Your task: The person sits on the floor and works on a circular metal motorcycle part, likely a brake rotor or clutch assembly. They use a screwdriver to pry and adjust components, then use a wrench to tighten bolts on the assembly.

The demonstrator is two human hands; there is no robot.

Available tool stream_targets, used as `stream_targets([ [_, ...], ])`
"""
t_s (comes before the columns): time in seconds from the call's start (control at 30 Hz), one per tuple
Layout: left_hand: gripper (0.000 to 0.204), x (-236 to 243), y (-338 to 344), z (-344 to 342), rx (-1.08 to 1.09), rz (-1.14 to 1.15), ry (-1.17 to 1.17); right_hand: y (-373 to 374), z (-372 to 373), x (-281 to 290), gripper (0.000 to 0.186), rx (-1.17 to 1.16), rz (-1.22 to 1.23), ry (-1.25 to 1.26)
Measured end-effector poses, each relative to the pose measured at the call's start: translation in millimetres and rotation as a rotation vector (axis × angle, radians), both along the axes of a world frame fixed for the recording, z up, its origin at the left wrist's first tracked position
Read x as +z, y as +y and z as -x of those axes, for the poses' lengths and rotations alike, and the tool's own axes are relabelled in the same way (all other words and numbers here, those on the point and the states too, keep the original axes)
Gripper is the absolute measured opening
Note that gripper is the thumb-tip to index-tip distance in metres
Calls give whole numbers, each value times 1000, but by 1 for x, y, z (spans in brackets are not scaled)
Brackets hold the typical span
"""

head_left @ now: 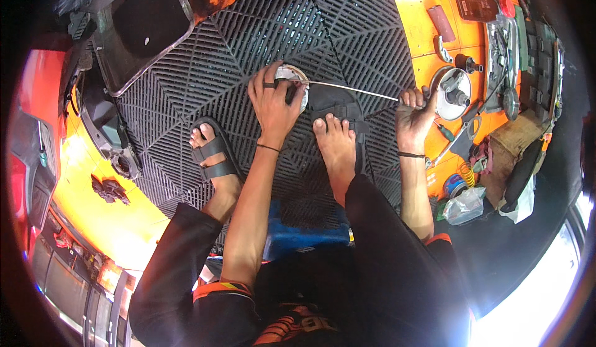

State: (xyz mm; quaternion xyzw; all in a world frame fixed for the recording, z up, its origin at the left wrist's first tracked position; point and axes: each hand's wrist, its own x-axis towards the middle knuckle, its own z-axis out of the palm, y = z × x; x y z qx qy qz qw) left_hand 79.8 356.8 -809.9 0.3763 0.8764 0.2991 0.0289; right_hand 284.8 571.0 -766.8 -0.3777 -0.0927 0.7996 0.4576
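Note:
My left hand (273,98) grips a round, pale metal part (292,73) by its edge, low over the black mat and between my feet. Its fingers and thumb cover much of the part. A long thin metal rod (354,88) runs from that part to my right hand (415,118). The fingers of the right hand are closed around the rod's other end, which they hide. Its far tip meets the rim of the part near my left thumb. Just beyond my right hand, a round silver metal dish (448,106) holds a dark cylindrical fitting (458,98).
Wrenches (448,145), a dark socket (469,63), a curved metal piece (443,50) and a dark bottle with a red cap (477,3) lie on the orange floor at right. A black tray (115,89) stands upper left. A red vehicle panel (37,92) borders the left side.

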Motion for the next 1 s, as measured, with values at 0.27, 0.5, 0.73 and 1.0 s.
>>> stream_targets([
  [0.27,21,3,2,3,32,-100,-67,-38,-40,-18,29,-211,140,-10],
  [0.5,19,-1,2,6,24,-163,-69,-99,-72,-11,45,-44,215,-99],
  [0.73,36,1,0,10,2,-121,-189,-135,-84,27,69,286,17,-392],
  [1.0,51,5,5,15,-40,-83,-159,-107,-58,86,40,816,-1178,-763],
])
